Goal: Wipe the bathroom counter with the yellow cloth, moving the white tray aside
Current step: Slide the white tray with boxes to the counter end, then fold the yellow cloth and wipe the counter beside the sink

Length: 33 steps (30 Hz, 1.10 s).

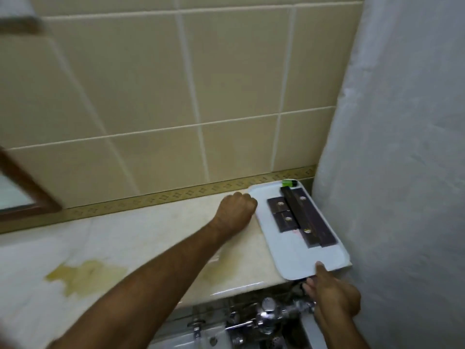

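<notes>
The white tray [300, 259] lies at the right end of the pale marble counter [151, 235], its near corner jutting over the counter's front edge. Several dark flat boxes [302, 217] and a small green item [288, 183] rest on it. My left hand [236, 209] is curled into a fist against the tray's far left edge and seems to grip it. At the near edge, my right hand [332, 290] pinches the tray, thumb on top and fingers underneath. No yellow cloth is in view.
A yellowish stain [85, 273] marks the counter at left, with a fainter one near the middle. A white shower curtain [402, 172] hangs close on the right. Tiled wall behind. Chrome plumbing [269, 314] sits below the counter. A wood-framed mirror [27, 190] is at left.
</notes>
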Available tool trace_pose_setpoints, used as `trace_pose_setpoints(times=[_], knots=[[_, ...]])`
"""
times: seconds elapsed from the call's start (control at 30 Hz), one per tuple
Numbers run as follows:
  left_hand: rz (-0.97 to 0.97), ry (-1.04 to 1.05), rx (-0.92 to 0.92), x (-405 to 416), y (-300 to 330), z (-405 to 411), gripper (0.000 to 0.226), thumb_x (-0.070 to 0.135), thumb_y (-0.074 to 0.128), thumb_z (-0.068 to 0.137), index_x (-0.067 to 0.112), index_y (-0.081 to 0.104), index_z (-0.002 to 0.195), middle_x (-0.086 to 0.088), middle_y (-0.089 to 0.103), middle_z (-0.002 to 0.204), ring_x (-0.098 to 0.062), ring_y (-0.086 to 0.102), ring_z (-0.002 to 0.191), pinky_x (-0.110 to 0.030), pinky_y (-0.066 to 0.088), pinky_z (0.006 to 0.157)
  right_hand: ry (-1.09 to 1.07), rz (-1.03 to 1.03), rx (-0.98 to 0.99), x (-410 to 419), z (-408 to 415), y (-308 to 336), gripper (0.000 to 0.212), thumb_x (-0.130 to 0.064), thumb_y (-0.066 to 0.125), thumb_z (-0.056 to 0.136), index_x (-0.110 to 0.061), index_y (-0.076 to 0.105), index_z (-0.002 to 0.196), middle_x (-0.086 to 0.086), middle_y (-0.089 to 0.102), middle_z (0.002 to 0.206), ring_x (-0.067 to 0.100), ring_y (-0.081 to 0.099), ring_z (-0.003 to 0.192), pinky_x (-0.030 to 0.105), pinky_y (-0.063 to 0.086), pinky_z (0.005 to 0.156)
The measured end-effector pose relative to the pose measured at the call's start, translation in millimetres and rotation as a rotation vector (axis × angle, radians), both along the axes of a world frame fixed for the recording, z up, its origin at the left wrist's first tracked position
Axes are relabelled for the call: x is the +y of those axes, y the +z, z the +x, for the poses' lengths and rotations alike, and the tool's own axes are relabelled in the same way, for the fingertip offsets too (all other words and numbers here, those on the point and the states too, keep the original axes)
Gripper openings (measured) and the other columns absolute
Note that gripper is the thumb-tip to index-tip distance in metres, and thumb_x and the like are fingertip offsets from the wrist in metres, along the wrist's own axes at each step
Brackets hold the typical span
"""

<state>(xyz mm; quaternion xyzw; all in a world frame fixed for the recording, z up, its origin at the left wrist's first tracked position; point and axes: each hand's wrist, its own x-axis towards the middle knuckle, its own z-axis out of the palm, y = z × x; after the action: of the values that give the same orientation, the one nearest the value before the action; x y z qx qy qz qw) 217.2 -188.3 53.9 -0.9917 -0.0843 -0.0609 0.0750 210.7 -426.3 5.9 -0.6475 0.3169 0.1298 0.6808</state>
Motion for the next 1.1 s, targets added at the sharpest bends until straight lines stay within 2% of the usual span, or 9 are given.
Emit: trace_pose_setpoints(times=[0.07, 0.17, 0.3, 0.47, 0.63, 0.8, 0.87, 1.0, 1.1], knots=[[0.013, 0.069, -0.069, 12, 4, -63, 0.005, 0.010, 0.064, 0.075, 0.013, 0.066, 0.078, -0.007, 0.068, 0.073, -0.029, 0.066, 0.068, -0.031, 0.045, 0.049, 0.078, -0.044, -0.010, 24, -32, 4, 0.043, -0.026, 0.077, 0.084, 0.003, 0.060, 0.058, 0.013, 0.065, 0.052, 0.024, 0.065, 0.046, 0.030, 0.059, 0.041], [0.030, 0.250, -0.135, 48, 10, -175, 0.014, 0.015, 0.078, 0.064, 0.018, 0.065, 0.065, -0.001, 0.063, 0.057, -0.021, 0.060, 0.051, -0.024, 0.041, 0.041, 0.463, -0.139, -0.068, 92, -102, 7, 0.045, -0.034, 0.074, 0.085, -0.005, 0.064, 0.052, 0.006, 0.065, 0.043, 0.030, 0.067, 0.051, 0.042, 0.060, 0.055], [-0.006, 0.637, -0.198, 93, 18, -302, 0.013, 0.009, 0.073, 0.062, 0.017, 0.067, 0.070, -0.002, 0.066, 0.060, -0.022, 0.061, 0.052, -0.026, 0.044, 0.044, 0.771, -0.324, -0.240, 176, -192, 25, 0.035, -0.043, 0.076, 0.079, -0.011, 0.071, 0.064, 0.007, 0.073, 0.064, 0.031, 0.069, 0.066, 0.041, 0.058, 0.072], [-0.130, 1.179, -0.247, 142, 12, -443, 0.025, 0.004, 0.054, 0.073, 0.004, 0.066, 0.094, -0.017, 0.070, 0.086, -0.038, 0.065, 0.082, -0.042, 0.051, 0.073, 1.290, -0.294, -0.525, 255, -292, 46, 0.016, -0.037, 0.074, 0.079, -0.021, 0.074, 0.082, -0.002, 0.076, 0.087, 0.023, 0.068, 0.087, 0.035, 0.055, 0.079], [-0.536, 1.596, -0.409, 177, -15, -507, 0.046, 0.024, 0.057, 0.087, 0.005, 0.050, 0.128, -0.023, 0.055, 0.130, -0.042, 0.048, 0.121, -0.047, 0.038, 0.103, 1.742, -0.416, -0.756, 304, -363, 44, 0.034, -0.040, 0.067, 0.078, -0.021, 0.072, 0.106, 0.003, 0.075, 0.107, 0.027, 0.067, 0.103, 0.034, 0.054, 0.085], [-0.818, 1.632, -0.633, 199, -27, -521, 0.068, 0.016, 0.077, 0.071, -0.005, 0.044, 0.126, -0.027, 0.054, 0.127, -0.041, 0.050, 0.119, -0.035, 0.046, 0.086, 1.920, -0.733, -0.902, 322, -395, 28, 0.027, -0.035, 0.061, 0.083, -0.018, 0.062, 0.105, 0.010, 0.070, 0.113, 0.034, 0.065, 0.105, 0.039, 0.053, 0.084], [-0.925, 1.554, -0.640, 203, -19, -524, 0.059, 0.011, 0.077, 0.069, -0.003, 0.050, 0.120, -0.022, 0.061, 0.122, -0.035, 0.059, 0.107, -0.028, 0.043, 0.075, 1.888, -0.745, -0.935, 324, -397, 25, 0.025, -0.027, 0.060, 0.082, -0.019, 0.059, 0.106, 0.009, 0.070, 0.112, 0.033, 0.065, 0.102, 0.040, 0.054, 0.082], [-1.138, 1.164, -0.688, 188, 19, -524, 0.024, 0.016, 0.077, 0.074, 0.012, 0.068, 0.096, -0.005, 0.073, 0.095, -0.024, 0.069, 0.088, -0.040, 0.057, 0.080, 1.764, -0.599, -0.828, 323, -391, 23, 0.058, -0.037, 0.068, 0.074, -0.024, 0.047, 0.126, 0.003, 0.068, 0.114, 0.028, 0.064, 0.104, 0.037, 0.050, 0.078], [-1.234, 0.846, -0.630, 156, 70, -515, 0.017, 0.024, 0.073, 0.075, 0.024, 0.067, 0.092, 0.001, 0.072, 0.083, -0.013, 0.066, 0.073, -0.039, 0.057, 0.069, 1.571, -0.266, -0.690, 320, -369, 31, 0.094, -0.047, 0.084, 0.061, -0.024, 0.040, 0.140, -0.001, 0.057, 0.125, 0.020, 0.056, 0.115, 0.037, 0.049, 0.091]])
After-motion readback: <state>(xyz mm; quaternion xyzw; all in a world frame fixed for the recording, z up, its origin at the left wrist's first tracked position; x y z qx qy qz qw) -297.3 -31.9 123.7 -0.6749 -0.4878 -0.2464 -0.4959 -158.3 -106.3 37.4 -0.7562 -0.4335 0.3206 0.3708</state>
